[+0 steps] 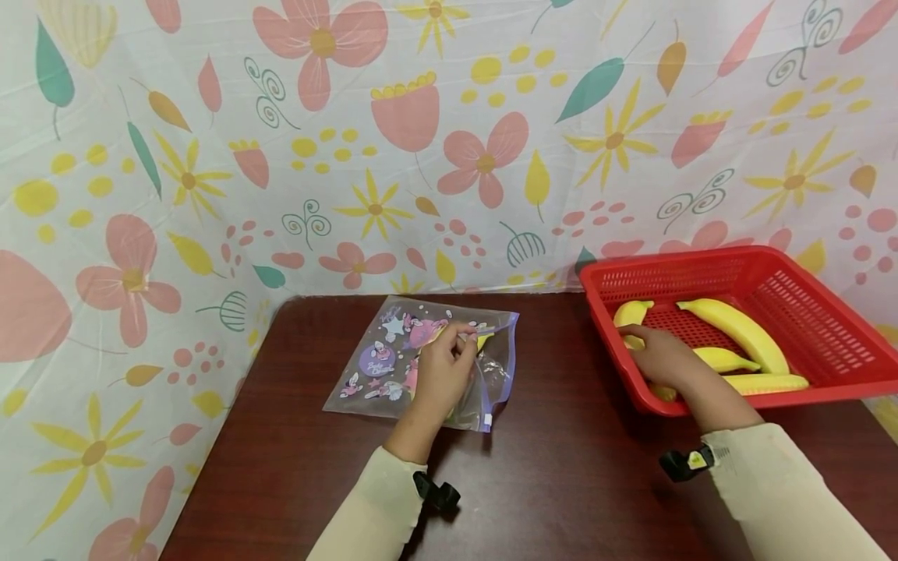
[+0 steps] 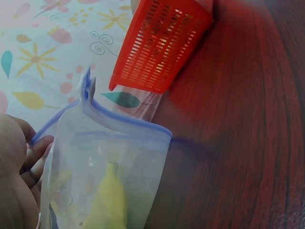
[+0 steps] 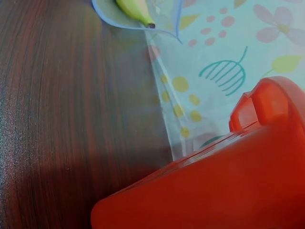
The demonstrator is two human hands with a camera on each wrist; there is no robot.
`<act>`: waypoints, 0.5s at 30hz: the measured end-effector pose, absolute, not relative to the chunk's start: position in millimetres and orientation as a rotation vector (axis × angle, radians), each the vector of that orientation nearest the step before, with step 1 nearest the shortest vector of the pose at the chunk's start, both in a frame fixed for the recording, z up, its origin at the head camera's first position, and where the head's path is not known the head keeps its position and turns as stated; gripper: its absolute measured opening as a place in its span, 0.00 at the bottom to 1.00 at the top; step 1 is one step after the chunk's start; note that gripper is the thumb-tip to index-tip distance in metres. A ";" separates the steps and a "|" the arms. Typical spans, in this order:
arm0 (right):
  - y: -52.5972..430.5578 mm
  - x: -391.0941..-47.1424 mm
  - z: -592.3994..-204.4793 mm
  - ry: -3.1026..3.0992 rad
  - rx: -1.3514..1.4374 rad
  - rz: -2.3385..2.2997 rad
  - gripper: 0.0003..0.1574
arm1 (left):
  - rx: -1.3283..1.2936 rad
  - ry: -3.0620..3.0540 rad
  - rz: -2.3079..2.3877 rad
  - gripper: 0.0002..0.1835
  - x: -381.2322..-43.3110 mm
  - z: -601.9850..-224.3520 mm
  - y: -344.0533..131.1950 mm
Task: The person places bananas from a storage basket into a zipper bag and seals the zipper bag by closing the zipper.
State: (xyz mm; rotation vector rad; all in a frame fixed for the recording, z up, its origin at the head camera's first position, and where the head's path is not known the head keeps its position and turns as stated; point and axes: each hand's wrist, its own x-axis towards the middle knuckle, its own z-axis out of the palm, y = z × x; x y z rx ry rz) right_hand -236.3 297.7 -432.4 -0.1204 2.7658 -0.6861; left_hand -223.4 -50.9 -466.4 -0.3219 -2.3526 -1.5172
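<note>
My left hand (image 1: 443,372) pinches the opening edge of a clear zip bag (image 1: 379,362) with purple trim and cartoon prints. The bag lies on the table, its mouth facing right and held apart. Inside it shows a yellow banana (image 2: 110,200), stem toward the mouth in the left wrist view. To the right, my right hand (image 1: 662,358) reaches into a red basket (image 1: 835,331), fingers bent over a banana (image 1: 633,313) along the left wall. Its thumb is hidden. More bananas (image 1: 744,331) lie beside that hand in the basket.
The dark wooden table (image 1: 281,483) meets a flower-printed sheet (image 1: 484,78) behind and at the left. The basket's raised red wall (image 3: 205,186) stands between the right hand and the bag. Each sleeve carries a black wrist camera (image 1: 436,493).
</note>
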 end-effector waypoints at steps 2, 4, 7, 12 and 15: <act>297.6 -236.2 -432.0 2.769 -0.118 -0.702 0.36 | -0.320 -2.353 -1.507 0.06 -223.6 -466.5 -50.7; 297.7 -236.0 -431.3 2.764 -0.105 -0.722 0.35 | -0.320 -2.351 -1.505 0.06 -223.7 -466.8 -50.6; 298.3 -235.5 -430.3 2.761 -0.086 -0.754 0.34 | -0.321 -2.350 -1.511 0.06 -223.6 -466.7 -50.4; 300.4 -235.3 -430.7 2.791 -0.099 -0.769 0.34 | -0.321 -2.354 -1.523 0.06 -223.4 -465.5 -49.9; 301.5 -235.5 -431.2 2.798 -0.100 -0.771 0.34 | -0.318 -2.358 -1.522 0.06 -223.6 -465.9 -49.6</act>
